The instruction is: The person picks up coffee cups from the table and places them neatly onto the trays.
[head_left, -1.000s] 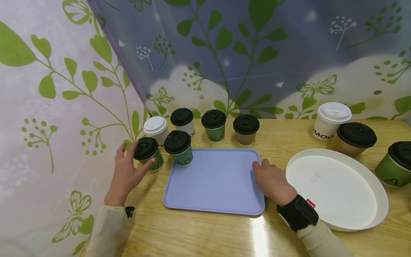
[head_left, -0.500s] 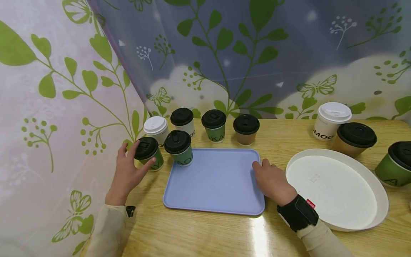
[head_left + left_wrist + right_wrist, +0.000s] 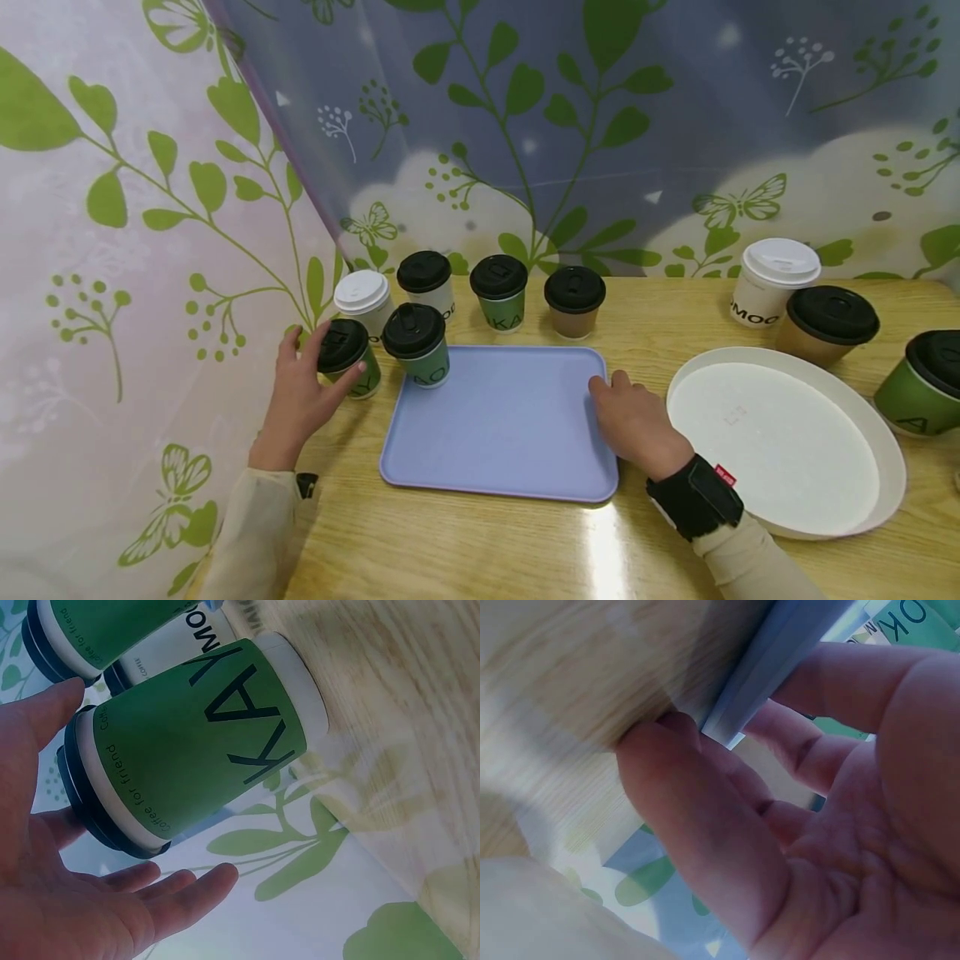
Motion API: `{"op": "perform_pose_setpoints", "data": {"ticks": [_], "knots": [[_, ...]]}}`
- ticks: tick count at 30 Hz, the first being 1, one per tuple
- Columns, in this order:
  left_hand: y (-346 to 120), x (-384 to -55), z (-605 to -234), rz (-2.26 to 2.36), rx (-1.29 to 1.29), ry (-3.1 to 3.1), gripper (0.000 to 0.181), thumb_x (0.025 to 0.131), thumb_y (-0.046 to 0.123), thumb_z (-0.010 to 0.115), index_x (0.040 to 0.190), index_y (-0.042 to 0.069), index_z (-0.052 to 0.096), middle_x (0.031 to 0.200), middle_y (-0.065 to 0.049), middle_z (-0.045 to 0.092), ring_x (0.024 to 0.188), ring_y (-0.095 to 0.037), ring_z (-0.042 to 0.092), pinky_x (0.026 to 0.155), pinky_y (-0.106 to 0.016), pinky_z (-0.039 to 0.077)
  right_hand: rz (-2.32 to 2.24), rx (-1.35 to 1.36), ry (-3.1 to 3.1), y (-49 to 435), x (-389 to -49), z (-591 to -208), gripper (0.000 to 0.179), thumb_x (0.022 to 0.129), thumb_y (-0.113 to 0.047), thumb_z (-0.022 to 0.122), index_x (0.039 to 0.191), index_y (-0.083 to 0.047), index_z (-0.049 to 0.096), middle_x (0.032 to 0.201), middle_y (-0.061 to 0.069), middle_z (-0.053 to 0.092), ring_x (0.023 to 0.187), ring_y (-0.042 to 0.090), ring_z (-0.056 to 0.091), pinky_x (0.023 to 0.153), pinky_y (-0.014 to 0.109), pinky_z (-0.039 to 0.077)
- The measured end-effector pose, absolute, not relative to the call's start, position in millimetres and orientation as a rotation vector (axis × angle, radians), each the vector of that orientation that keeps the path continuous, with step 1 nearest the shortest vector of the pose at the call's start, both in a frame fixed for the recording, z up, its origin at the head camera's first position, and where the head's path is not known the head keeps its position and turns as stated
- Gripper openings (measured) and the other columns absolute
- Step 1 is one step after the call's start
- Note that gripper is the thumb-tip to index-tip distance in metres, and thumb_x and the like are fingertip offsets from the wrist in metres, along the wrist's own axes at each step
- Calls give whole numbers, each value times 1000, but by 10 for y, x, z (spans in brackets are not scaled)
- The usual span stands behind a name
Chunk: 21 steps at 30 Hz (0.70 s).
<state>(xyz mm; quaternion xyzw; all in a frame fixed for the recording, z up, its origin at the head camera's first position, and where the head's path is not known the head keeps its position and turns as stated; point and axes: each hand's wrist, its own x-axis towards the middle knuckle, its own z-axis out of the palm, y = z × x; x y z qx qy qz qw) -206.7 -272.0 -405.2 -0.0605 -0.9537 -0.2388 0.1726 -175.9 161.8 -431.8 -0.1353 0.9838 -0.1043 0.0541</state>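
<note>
My left hand (image 3: 300,400) is spread around the black lid of a green paper coffee cup (image 3: 202,727), thumb on one side and fingers on the other. In the left wrist view a gap shows between the fingers and the cup, which stands upright on the table. My right hand (image 3: 637,421) grips the right edge of a lavender rectangular tray (image 3: 502,425); the right wrist view shows the tray's rim (image 3: 742,697) between thumb and curled fingers. Another green cup with a black lid (image 3: 420,354) stands at the tray's far left corner.
Behind the tray stand a white-lidded cup (image 3: 363,296), a white cup with black lid (image 3: 427,283), a green cup (image 3: 501,296) and a brown cup (image 3: 574,304). A round white tray (image 3: 780,450) lies right, with several cups beyond it. A patterned wall (image 3: 150,333) closes the left side.
My left hand has shifted very slightly right, closer around the green cup. The right hand and both trays stay practically where they were.
</note>
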Motion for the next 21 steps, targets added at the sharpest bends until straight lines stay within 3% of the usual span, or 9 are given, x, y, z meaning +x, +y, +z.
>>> {"op": "perform_pose_setpoints", "data": {"ticks": [21], "knots": [[-2674,-2102,-4067,-718,-182,-2719,74,96,29,75,156,4,39,155,-40,22,141,-59,30,106,-71,34,-315,-422,3008,1617,-1750,-4317,18,102,-2,53,118,3,58,96,23,53,69,33,56,57,46,51]]}}
